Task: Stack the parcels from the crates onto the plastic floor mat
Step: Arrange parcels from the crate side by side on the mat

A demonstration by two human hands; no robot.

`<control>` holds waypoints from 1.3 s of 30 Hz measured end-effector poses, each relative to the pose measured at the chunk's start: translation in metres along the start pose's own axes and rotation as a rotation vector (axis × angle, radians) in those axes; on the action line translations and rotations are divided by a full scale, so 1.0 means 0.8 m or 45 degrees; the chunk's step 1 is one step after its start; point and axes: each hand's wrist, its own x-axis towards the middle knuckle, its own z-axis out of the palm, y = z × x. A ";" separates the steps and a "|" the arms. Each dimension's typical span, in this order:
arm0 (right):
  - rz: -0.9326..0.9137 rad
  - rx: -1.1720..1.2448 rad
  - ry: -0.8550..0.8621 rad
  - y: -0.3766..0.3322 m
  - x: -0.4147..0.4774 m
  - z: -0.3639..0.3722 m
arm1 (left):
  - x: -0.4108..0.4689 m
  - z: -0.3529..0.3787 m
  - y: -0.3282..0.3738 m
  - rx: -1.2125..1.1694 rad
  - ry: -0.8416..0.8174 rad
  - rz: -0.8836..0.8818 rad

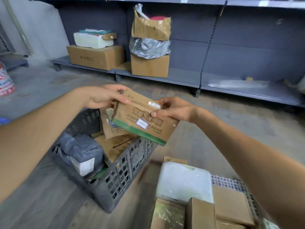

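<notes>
Cardboard parcel (142, 119), green-edged, labelled, gripped by both hands over crate (115, 184).

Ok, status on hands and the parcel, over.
Left hand, right hand: both gripping the green-edged parcel. Parcel tilted, held above the dark crate. Nothing blocking in view.

left hand (105, 96) and right hand (175, 109) raised, fingers curled, gripping
</notes>
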 end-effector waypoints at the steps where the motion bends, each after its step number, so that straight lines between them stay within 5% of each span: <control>1: 0.016 -0.123 0.021 0.008 -0.009 -0.010 | 0.011 0.015 0.003 0.125 0.042 0.012; 8: 0.102 -0.501 0.135 0.076 -0.068 -0.065 | 0.071 0.145 0.025 0.847 -0.071 0.224; 11: 0.157 -0.587 0.189 0.112 -0.092 -0.082 | 0.099 0.205 0.021 1.079 0.040 0.359; 24: 0.536 -0.737 0.264 0.304 -0.188 -0.129 | 0.234 0.419 -0.042 1.068 0.004 0.437; 39: 0.587 -0.555 0.008 0.422 -0.122 -0.060 | 0.294 0.409 -0.162 0.798 -0.180 0.157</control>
